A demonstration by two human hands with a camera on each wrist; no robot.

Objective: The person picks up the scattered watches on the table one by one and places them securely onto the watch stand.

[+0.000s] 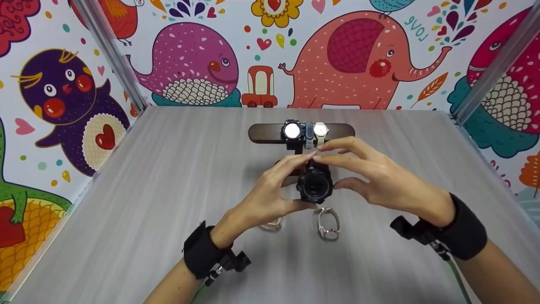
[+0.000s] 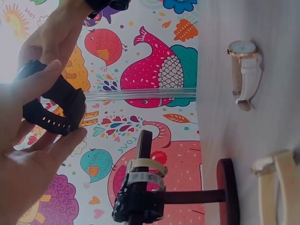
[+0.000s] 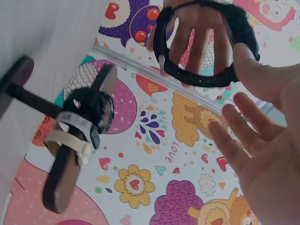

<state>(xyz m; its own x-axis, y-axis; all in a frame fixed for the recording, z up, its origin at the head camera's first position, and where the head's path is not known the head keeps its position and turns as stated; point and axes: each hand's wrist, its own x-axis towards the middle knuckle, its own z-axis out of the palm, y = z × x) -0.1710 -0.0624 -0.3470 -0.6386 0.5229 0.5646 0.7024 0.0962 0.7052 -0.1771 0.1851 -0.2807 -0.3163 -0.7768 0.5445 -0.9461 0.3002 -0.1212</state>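
A black wristwatch (image 1: 315,185) with its strap looped is held up in front of the watch stand. My left hand (image 1: 272,190) grips it, thumb below and fingers above. In the left wrist view the thumb crosses the black strap (image 2: 61,96), with a fingertip under the watch. My right hand (image 1: 375,177) is on the other side, its fingers spread and reaching over the top. The right wrist view shows its thumb at the edge of the black loop (image 3: 201,80), the other fingers (image 3: 248,126) apart from it.
Behind the hands stands a dark wooden T-shaped watch stand (image 1: 263,133). Its bar carries a black watch (image 1: 292,131), a slim band (image 1: 309,131) and a cream watch (image 1: 320,130). A white-strapped watch (image 1: 329,226) lies nearer; another pale watch (image 1: 274,224) is partly hidden by my left arm.
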